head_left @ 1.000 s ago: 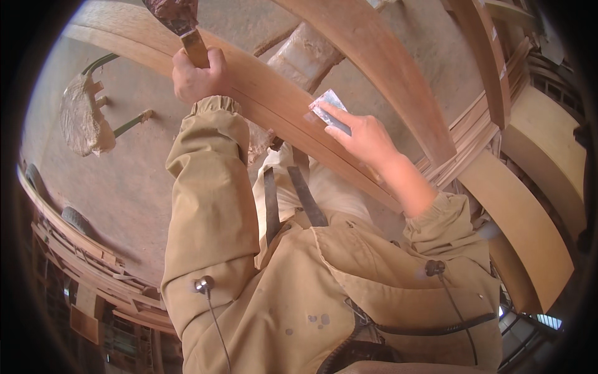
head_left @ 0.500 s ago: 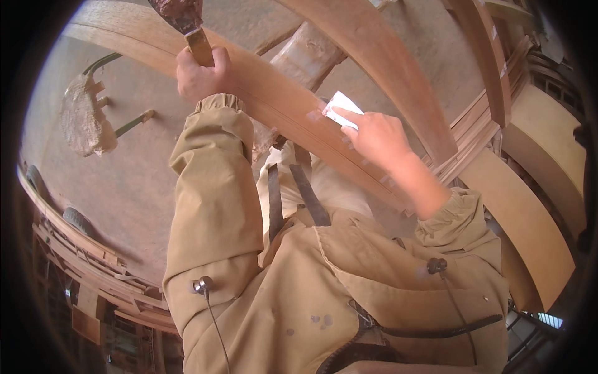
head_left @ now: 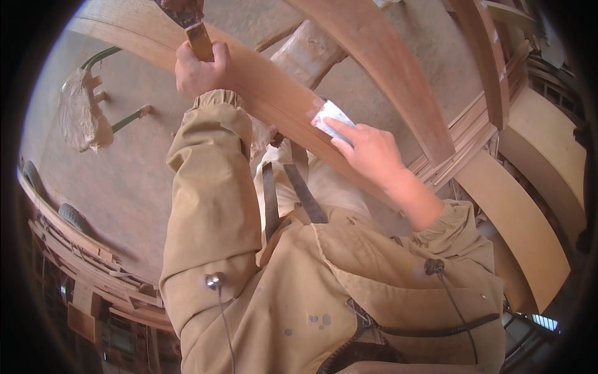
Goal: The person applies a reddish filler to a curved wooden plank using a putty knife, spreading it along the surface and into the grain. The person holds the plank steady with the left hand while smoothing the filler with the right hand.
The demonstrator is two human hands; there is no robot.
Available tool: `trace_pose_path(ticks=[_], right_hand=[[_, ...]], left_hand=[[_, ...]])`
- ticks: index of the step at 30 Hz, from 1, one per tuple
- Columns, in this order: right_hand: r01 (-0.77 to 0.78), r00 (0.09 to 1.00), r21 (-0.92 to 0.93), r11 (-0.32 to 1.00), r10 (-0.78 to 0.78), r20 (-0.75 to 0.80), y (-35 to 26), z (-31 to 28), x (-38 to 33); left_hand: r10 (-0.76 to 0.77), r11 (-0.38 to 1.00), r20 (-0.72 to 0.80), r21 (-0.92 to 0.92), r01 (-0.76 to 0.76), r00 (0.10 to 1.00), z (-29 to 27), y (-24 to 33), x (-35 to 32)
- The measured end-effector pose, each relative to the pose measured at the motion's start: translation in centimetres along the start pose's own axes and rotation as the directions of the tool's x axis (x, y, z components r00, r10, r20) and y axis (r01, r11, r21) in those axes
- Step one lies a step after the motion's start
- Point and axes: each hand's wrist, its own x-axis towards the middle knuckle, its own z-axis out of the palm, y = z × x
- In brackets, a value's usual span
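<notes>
The left hand (head_left: pixel 198 71) holds a wooden-handled tool (head_left: pixel 198 38) up by the long curved wood beam (head_left: pixel 261 93), same as before. The right hand (head_left: pixel 367 149) presses a small white scraper (head_left: pixel 329 115) flat on the beam; it has slid a little along the wood, over a pale patch.

Dusty concrete floor (head_left: pixel 124 181), stacked planks (head_left: pixel 529 237)
</notes>
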Motion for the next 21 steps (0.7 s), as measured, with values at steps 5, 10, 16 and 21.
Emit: trace_pose_path(ticks=[5,10,16,21], right_hand=[[0.077,0.994,-0.003,0.997,-0.077,-0.083,-0.2,2.6,0.7],[0.087,0.992,-0.063,0.994,-0.092,-0.081,1.5,4.2,-0.2],[0.048,0.997,0.011,0.999,-0.047,-0.063,-0.5,2.1,-0.1],[0.025,0.997,-0.093,0.995,-0.019,0.074,-1.6,1.1,0.6]], left_hand=[[0.022,0.999,-0.024,0.024,-0.021,0.999,0.2,-0.1,-0.1],[0.012,1.0,-0.01,0.021,-0.012,1.0,0.1,-0.2,0.0],[0.02,1.0,-0.015,0.012,-0.02,1.0,0.1,0.1,-0.1],[0.0,0.999,0.0,0.037,0.0,1.0,0.1,0.0,0.0]])
